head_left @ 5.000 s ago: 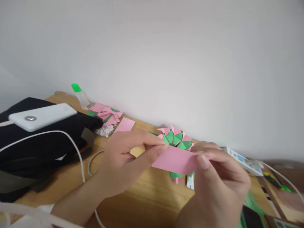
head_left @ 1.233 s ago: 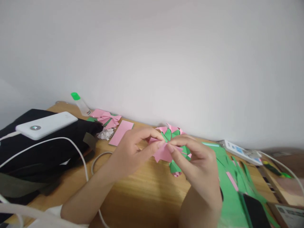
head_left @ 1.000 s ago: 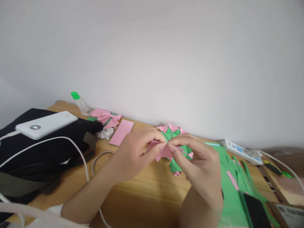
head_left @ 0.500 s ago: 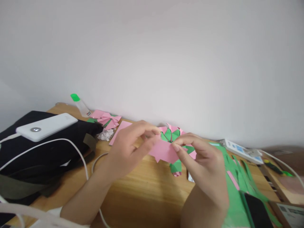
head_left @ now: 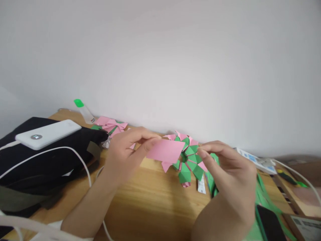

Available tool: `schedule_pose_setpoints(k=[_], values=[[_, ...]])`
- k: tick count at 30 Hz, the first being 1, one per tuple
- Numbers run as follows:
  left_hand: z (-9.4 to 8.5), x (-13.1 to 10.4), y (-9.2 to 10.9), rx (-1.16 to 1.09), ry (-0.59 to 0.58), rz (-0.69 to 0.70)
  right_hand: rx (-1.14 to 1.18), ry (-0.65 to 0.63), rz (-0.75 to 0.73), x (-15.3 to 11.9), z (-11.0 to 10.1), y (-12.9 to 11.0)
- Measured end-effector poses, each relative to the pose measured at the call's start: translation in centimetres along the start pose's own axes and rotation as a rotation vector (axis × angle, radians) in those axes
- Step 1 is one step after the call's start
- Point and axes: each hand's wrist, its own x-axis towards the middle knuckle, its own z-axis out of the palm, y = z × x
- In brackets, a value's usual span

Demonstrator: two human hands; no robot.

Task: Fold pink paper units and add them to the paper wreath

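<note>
Between its thumb and fingers, my left hand (head_left: 130, 152) pinches a flat pink paper piece (head_left: 167, 150) above the table. My right hand (head_left: 225, 170) is apart from that paper, its thumb and index fingertips closed together; whatever they hold, if anything, is too small to tell. Behind and between the hands lies a ring of folded green and pink paper (head_left: 192, 155), with a rolled pink end toward me. A small white tube or packet (head_left: 201, 184) rests beside the ring, near my right hand.
On the left, a white power bank (head_left: 48, 134) lies on black cloth (head_left: 22, 167), with white cables nearby. A green-capped bottle (head_left: 84, 112) and folded pink papers (head_left: 110, 125) are near the wall. Green paper strips, a phone (head_left: 271, 222) and a power strip (head_left: 255, 161) are right.
My right hand has let go of the pink paper and moved right. My left hand has shifted slightly left with the paper, uncovering more of the green and pink ring.
</note>
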Motion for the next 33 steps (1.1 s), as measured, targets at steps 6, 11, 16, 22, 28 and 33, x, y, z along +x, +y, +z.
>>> schedule_pose_setpoints(k=[6, 11, 16, 22, 28, 33], values=[[0.4, 0.0, 0.2, -0.171, 0.056, -0.199, 0.207, -0.151, -0.011, 0.0, 0.6, -0.5], [0.5, -0.1, -0.1, -0.258, 0.013, -0.229, 0.247, -0.348, -0.004, -0.2, 1.0, -0.6], [0.4, 0.1, -0.1, -0.341, -0.019, -0.241, 0.238, -0.346, -0.023, -0.2, 1.3, -0.3], [0.0, 0.1, 0.2, -0.555, -0.21, -0.283, 0.279, -0.252, 0.088, -0.1, 1.7, -0.5], [0.2, 0.0, 0.0, -0.492, -0.205, -0.319, 0.302, -0.212, 0.126, -0.2, 1.6, -0.5], [0.4, 0.3, 0.2, -0.477, -0.154, -0.384, 0.241, -0.219, -0.019, 0.1, 1.4, -0.3]])
